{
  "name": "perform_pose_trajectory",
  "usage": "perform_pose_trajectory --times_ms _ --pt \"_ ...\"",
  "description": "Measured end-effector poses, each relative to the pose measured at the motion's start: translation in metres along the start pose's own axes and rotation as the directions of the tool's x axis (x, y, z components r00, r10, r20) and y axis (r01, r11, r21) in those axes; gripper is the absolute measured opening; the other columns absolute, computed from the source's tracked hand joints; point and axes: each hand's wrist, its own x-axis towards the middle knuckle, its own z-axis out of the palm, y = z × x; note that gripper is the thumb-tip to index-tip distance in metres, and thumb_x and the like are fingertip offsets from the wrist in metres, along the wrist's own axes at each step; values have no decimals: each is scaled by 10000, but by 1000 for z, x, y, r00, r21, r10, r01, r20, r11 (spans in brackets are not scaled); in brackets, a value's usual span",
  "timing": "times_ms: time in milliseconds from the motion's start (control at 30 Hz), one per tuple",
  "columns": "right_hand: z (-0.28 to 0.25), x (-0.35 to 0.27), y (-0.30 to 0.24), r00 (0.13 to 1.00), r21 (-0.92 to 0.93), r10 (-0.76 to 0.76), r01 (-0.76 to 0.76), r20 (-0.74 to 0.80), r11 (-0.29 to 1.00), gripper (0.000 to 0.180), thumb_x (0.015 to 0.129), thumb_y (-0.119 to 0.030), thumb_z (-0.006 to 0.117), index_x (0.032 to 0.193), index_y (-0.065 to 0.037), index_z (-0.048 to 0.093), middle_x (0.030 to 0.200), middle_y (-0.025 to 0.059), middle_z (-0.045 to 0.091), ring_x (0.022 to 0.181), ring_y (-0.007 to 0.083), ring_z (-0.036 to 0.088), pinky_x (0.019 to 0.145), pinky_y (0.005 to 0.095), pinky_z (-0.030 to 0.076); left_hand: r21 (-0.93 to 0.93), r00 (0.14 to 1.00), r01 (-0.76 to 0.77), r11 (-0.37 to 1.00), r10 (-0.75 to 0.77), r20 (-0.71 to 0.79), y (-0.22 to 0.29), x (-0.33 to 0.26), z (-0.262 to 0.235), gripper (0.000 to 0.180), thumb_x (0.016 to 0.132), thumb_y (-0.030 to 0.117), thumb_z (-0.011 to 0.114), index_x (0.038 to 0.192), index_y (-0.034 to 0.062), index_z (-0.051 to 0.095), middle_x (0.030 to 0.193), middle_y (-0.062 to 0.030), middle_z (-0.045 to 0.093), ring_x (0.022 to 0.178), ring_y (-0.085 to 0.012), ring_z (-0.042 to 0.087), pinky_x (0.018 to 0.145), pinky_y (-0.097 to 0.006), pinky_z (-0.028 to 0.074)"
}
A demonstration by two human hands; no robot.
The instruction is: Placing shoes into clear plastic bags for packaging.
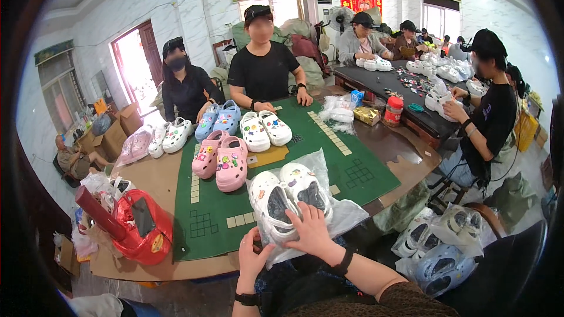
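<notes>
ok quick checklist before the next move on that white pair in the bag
1. White clogs lying side by side: ok.
2. Clear plastic bag under the pair, mouth position: cannot tell.
3. Right hand resting on the pair's heel end: ok.
4. Left hand at the bag's near edge; grip: cannot tell.
5. Charms showing on both white clogs: ok.
6. Pink clogs apart from the bag on the green mat: ok.

This is a small workshop where people put little charms on clogs. Workers sit around big tables (358, 170) with rows of pink clogs (222, 161), white clogs (265, 129), plastic bags (341, 108) and cardboard boxes (111, 135).
</notes>
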Motion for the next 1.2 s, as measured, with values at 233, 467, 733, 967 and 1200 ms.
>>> perform_pose_trajectory --times_ms 233,467,733,967,1200 --pt "4 -5 -2 999 76 2 0 -32 997 908 581 -464 878 1354 -145 524 1374 203 427 1245 391 418 1028 497 340 -15 999 14 1000 -15 -30 -2 -5 -2 641 735 220 834 1298 51 579 1052 -87 660 953 -209 617 672 -295 492" --pt "0 -2 13 1000 93 5 -3 -21 996 875 606 -412 873 1347 -107 521 1409 208 415 1256 387 426 1026 491 356 -32 1000 22 999 -22 4 3 5 9 640 716 109 816 1306 51 573 1103 -77 651 947 -188 612 678 -280 487" --pt "10 -10 26 984 238 -122 151 -134 959 636 658 -336 845 1148 -56 552 1298 164 485 1195 376 472 1002 467 384 -179 997 77 981 -72 38 -12 0 1 672 748 38 725 1383 16 506 1155 -97 632 1004 -184 597 719 -266 466" --pt "-45 -46 59 963 161 -99 143 -252 976 568 684 -385 827 1041 -55 532 1169 154 521 1100 355 490 953 467 397 -164 998 65 984 -61 30 -14 -6 3 620 845 224 716 1392 18 508 1183 -123 628 1036 -210 597 755 -294 458" --pt "-191 -89 122 962 -371 201 -259 -187 892 683 683 -506 820 1030 7 532 1155 184 514 1080 358 483 947 478 385 -134 1000 28 991 -26 17 -7 -3 -3 589 849 175 738 1379 30 527 1171 -115 621 1023 -207 590 707 -284 484"
